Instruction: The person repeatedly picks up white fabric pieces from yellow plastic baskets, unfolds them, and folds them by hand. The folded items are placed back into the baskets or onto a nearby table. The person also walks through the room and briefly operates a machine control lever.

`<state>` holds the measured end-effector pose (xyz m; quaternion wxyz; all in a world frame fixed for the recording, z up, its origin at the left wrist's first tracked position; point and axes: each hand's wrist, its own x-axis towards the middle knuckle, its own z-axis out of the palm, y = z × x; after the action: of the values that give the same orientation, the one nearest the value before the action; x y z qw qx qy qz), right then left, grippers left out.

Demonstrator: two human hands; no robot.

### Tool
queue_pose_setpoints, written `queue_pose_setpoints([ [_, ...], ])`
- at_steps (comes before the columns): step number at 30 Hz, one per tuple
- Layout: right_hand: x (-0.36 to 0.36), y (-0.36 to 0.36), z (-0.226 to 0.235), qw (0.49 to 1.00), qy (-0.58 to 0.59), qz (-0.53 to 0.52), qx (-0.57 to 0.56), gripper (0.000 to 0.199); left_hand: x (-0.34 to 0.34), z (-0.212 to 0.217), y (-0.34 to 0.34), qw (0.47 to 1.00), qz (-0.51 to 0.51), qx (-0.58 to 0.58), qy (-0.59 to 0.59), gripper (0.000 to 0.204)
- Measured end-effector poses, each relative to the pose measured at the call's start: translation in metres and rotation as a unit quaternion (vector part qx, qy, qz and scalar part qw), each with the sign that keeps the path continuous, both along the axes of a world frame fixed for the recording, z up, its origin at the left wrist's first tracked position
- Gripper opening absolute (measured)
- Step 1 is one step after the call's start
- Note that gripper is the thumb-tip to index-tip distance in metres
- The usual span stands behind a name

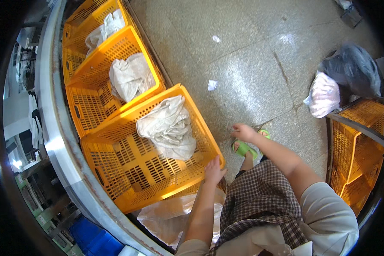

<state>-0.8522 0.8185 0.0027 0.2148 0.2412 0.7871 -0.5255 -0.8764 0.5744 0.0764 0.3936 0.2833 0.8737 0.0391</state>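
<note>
My left hand [214,171] is at the near right corner of the closest yellow plastic crate [205,132], its fingers over the rim. Inside that crate, towards its right side, lies a crumpled off-white cloth sack [170,128]; the slotted bottom shows beside it. To the right of the crate my right hand [243,132] hangs in the air above the floor, holding nothing, with its fingers loosely bent and somewhat apart.
Two more yellow crates [113,104] with pale sacks [132,77] continue the row along a metal-edged counter [68,162]. Clear plastic sheeting [170,213] lies below the near crate. At right are a dark bag [354,70], a pinkish bag [324,94] and stacked yellow crates [356,149].
</note>
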Motion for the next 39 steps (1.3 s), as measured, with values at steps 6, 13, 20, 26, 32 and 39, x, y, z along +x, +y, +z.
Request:
queue_pose_setpoints([
  [6,0.179,0.168,0.015,0.941,-0.209,-0.144,0.225,0.024,-0.054,0.027,0.026,0.995,0.070,0.023,-0.065,0.047],
  [13,0.373,0.258,0.094,0.824,-0.556,-0.024,0.109,0.039,-0.150,0.050,0.060,0.986,0.103,-0.034,-0.124,0.036],
  [20,0.165,0.414,0.089,0.949,-0.237,0.023,0.209,0.038,-0.219,0.074,0.113,0.969,0.233,0.007,-0.080,0.024],
  [26,-0.182,0.605,0.174,0.965,0.009,-0.110,0.237,0.024,-0.287,0.056,0.201,0.927,0.215,0.091,-0.295,0.024],
  [32,-0.394,0.707,0.207,0.978,0.076,-0.069,0.183,0.023,-0.349,0.029,0.266,0.968,0.193,-0.031,-0.159,0.036],
  [39,-0.346,0.840,0.102,0.969,-0.170,-0.054,0.172,0.030,-0.597,0.059,0.441,0.978,0.118,-0.103,-0.140,0.034],
])
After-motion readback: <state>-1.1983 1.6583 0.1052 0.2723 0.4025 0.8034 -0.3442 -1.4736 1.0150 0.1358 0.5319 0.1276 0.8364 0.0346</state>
